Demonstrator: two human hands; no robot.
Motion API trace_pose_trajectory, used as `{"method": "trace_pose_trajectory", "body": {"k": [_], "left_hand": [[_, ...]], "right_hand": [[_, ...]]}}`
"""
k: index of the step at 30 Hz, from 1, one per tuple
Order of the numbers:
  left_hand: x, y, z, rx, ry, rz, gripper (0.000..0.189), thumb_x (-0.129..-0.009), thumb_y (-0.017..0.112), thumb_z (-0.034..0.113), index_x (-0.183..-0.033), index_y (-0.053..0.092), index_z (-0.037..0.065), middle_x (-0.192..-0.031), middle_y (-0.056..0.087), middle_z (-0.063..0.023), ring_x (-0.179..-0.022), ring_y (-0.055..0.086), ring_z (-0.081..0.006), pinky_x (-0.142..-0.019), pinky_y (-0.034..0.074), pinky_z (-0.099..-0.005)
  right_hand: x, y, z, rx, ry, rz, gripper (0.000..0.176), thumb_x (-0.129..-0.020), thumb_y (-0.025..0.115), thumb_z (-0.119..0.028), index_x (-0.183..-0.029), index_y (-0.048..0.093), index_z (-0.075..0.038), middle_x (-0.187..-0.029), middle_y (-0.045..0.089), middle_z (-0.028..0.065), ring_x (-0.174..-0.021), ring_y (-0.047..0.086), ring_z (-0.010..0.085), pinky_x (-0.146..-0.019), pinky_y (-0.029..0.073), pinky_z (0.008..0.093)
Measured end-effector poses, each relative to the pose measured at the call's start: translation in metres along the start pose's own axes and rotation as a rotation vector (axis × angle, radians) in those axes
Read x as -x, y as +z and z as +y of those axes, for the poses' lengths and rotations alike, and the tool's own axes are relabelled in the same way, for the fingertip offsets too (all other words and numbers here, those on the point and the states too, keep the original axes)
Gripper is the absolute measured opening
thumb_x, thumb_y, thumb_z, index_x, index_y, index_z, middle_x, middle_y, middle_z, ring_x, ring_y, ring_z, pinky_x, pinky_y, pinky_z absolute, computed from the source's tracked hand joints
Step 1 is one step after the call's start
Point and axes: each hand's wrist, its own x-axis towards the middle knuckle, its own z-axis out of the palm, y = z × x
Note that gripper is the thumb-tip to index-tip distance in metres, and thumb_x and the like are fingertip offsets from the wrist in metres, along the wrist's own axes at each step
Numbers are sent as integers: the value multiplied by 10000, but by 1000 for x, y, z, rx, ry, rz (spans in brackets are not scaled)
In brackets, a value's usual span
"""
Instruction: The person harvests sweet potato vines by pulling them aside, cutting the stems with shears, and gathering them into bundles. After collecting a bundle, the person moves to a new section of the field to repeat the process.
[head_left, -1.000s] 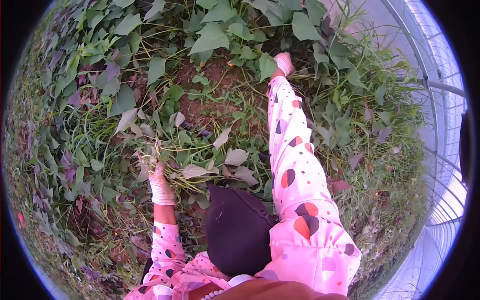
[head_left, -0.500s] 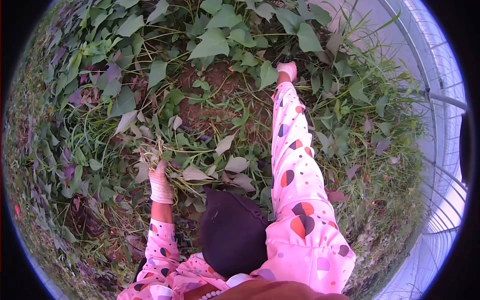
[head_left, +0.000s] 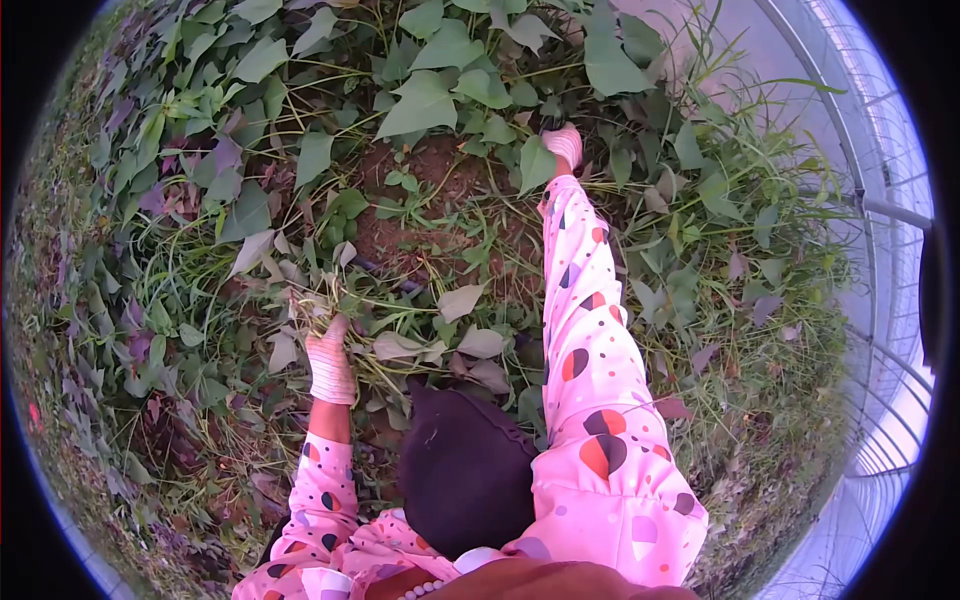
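Observation:
My left hand, in a pale striped glove, is closed round a bunch of leafy vines. Their stems and wilted leaves stick out past the fingers and trail to the right, low over the ground. My right hand, gloved the same way, reaches far forward into the green foliage. A broad heart-shaped leaf hangs beside its wrist. The fingers of that hand are hidden among leaves and shadow, so whatever they touch does not show.
Between my hands lies brown soil with small weeds. Dense broad-leaved vines spread ahead and to the left. Grass grows on the right, beside pale sheeting and a curved metal frame. My dark-clothed knee is in front.
My left hand has shifted slightly right with the vines. My right hand has drawn back slightly toward me and to the left, and leaves around it have moved.

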Motion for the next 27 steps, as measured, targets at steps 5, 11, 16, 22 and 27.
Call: {"method": "trace_pose_trajectory", "body": {"k": [5,11,16,22,27], "left_hand": [[9,19,54,-160,265,-80,249,-755,700,34,-985,611,4,-873,653,-23,-738,582,-103,-697,474,-262],[-5,34,66,-691,760,-335,307,-745,677,15,-1043,601,28,-809,641,-16,-706,584,-116,-715,495,-271],[15,62,58,-769,723,-849,640,-718,715,126,-1306,471,54,-1202,510,-102,-1031,546,-242,-898,460,-344],[33,25,52,-426,193,-842,788,-642,801,249,-1344,485,83,-1438,397,-169,-1258,462,-340,-1045,371,-418],[38,3,51,-1033,784,-596,440,-671,757,271,-1086,694,142,-1345,507,-180,-1164,548,-332,-992,412,-419]], "right_hand": [[68,-8,50,-456,-296,157,280,-773,675,-174,-968,592,7,-854,672,167,-742,634,317,-718,497,361],[210,-119,52,-567,-342,132,218,-762,698,-118,-890,571,4,-733,621,73,-639,532,121,-642,470,281],[336,-183,3,-718,-397,-851,251,-768,680,-137,-976,632,-6,-763,654,35,-698,575,80,-649,475,255],[382,-137,-15,-821,-696,-1389,279,-838,671,-270,-1021,674,-61,-852,636,19,-732,563,75,-656,469,244],[375,-139,-16,-629,-265,-1721,364,-919,567,-384,-1020,677,-51,-768,683,45,-635,619,91,-525,467,223]]}}
